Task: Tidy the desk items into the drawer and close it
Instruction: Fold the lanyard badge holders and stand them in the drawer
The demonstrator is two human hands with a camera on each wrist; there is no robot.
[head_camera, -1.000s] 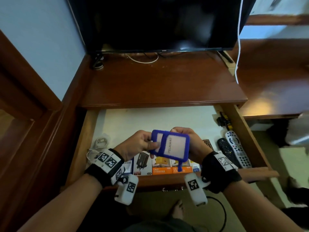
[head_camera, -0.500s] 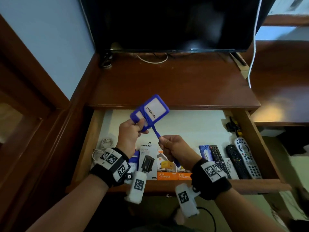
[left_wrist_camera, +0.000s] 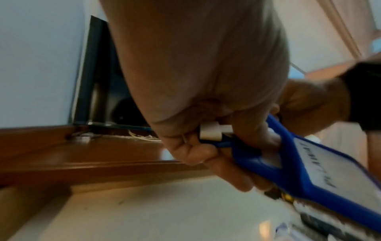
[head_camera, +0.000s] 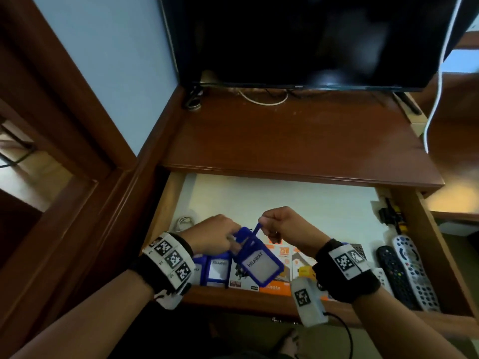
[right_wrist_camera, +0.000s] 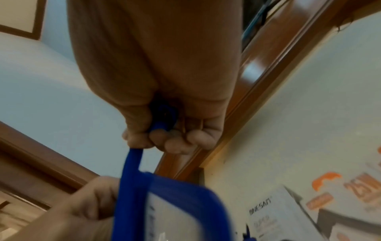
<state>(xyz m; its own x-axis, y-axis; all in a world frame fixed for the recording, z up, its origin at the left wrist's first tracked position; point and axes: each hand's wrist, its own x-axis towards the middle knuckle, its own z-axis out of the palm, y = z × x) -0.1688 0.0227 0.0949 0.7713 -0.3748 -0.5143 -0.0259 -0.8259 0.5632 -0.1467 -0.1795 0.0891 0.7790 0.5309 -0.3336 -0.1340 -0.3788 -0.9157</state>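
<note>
A blue badge holder (head_camera: 260, 265) with a white card reading PELAWAT hangs tilted over the front of the open drawer (head_camera: 166, 203). My left hand (head_camera: 215, 235) grips its top end, where a white clip (left_wrist_camera: 210, 132) shows between the fingers. My right hand (head_camera: 282, 226) pinches the blue strap (head_camera: 256, 228) that runs up from the holder (right_wrist_camera: 175, 203). Both hands are above the drawer's front middle. Another blue badge holder (head_camera: 217, 269) lies in the drawer under my left wrist.
The drawer holds orange and white charger boxes (head_camera: 274, 283), a white cable (head_camera: 184, 221) at the left, several remotes (head_camera: 409, 268) at the right and a black-yellow item (head_camera: 391, 213). Behind stands a TV (head_camera: 298, 40) on the wooden desk top (head_camera: 285, 141).
The badge holder has come down from above the desk edge to just over the boxes. My right hand moved up with the strap; the camera shifted closer and left.
</note>
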